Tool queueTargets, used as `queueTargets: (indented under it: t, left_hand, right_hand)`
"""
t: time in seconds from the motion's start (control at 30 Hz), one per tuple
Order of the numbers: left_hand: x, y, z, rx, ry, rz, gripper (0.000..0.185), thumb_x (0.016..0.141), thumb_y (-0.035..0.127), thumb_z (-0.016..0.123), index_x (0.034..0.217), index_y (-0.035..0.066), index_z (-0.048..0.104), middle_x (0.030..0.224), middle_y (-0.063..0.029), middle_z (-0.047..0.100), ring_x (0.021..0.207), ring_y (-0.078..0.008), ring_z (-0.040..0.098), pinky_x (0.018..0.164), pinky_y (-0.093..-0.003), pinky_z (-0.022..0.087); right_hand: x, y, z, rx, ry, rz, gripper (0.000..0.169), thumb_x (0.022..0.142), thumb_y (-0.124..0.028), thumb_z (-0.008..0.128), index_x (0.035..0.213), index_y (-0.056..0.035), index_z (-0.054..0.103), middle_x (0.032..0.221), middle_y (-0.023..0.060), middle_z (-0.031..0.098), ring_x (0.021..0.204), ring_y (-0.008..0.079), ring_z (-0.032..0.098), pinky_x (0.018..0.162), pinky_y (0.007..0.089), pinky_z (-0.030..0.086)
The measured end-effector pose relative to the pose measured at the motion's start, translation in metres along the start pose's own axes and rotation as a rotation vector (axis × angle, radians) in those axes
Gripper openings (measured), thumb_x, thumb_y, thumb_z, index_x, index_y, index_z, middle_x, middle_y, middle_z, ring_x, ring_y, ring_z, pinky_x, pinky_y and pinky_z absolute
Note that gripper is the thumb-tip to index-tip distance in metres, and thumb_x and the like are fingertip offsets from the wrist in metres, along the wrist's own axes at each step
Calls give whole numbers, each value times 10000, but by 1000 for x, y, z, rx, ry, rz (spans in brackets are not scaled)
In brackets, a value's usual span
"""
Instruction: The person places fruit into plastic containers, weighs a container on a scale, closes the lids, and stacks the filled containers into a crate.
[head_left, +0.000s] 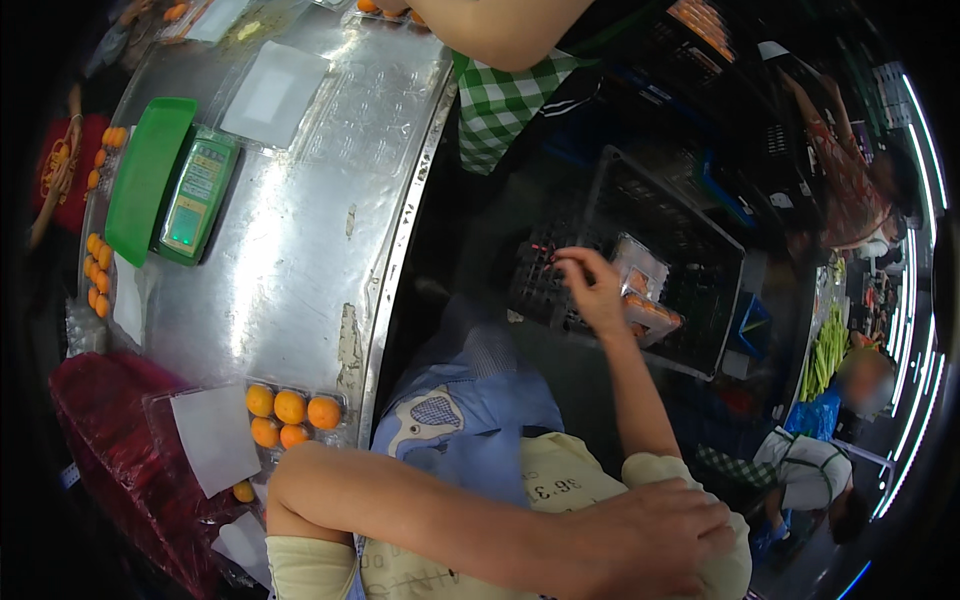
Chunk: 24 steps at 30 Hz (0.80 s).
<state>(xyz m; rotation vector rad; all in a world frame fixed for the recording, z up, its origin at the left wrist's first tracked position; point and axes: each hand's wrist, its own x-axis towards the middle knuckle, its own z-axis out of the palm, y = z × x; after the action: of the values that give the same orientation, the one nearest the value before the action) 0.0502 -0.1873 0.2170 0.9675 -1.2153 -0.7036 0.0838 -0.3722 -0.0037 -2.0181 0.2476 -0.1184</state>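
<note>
My left hand (664, 536) lies across my body on the pale yellow right sleeve (731, 536). Its fingers are slightly spread and blurred. My right hand (592, 285) reaches over a black plastic crate (679, 199), thumb and fingers loosely bent, with no object visible between them. Small red spots show at its fingertips; I cannot tell what they are. Beside that hand, inside the crate, are a clear plastic clamshell box (646, 262) and another clamshell with orange contents (656, 319). My blue apron (480, 405) has an animal patch.
Left is a metal table (300, 277) with a green weighing scale (196, 195), its green pan (150, 180), and clear fruit trays (375, 112). Orange fruits (290, 407) fill part of an open clamshell near dark red plastic (135, 457). A co-worker's arm (502, 30) extends at the top.
</note>
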Motion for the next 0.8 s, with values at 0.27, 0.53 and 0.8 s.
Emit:
queueTargets:
  t: [0.27,0.53,0.8]
  left_hand:
    - [16,0,20,23,190,106,205,738,223,631,785,24,631,772,-122,616,808,-279,610,739,-365,477]
    - [72,-13,13,-195,-84,237,219,764,240,634,831,32,653,811,-143,640,761,-300,620,659,-429,477]
    - [28,-77,-68,153,125,-109,344,801,264,670,1082,85,585,1032,-99,598,960,-292,585,806,-406,468]
  right_hand:
    - [-25,200,-158,-855,-64,212,402,737,-182,701,1102,-39,613,1073,172,624,990,327,598,876,401,468]
    - [-40,369,-226,-871,-927,399,813,539,-466,792,1220,-85,564,1072,185,644,1006,335,621,840,426,493]
    - [-58,245,-213,-850,-698,608,590,530,-460,793,974,-86,688,847,157,684,846,316,666,730,424,512]
